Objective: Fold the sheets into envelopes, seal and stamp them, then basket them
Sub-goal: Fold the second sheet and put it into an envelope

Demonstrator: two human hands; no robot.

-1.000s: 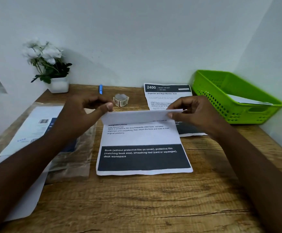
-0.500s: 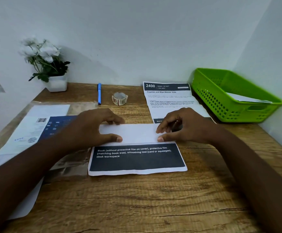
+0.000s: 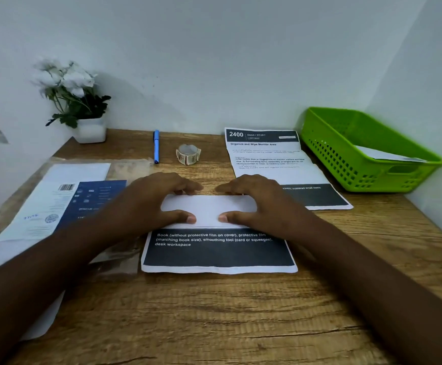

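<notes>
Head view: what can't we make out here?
- Folded sheet: the fold's ends lie under the left hand and right hand.
- Second sheet: body text too small to read; right hand covers its near-left corner.
- Green basket: white paper inside is mostly hidden by the wall.
- Stamp roll: print blurred.

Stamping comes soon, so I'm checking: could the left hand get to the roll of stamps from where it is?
Probably yes. The roll of stamps stands on bare desk just beyond the left hand, with nothing between them; the blue pen lies off to its left.
</notes>
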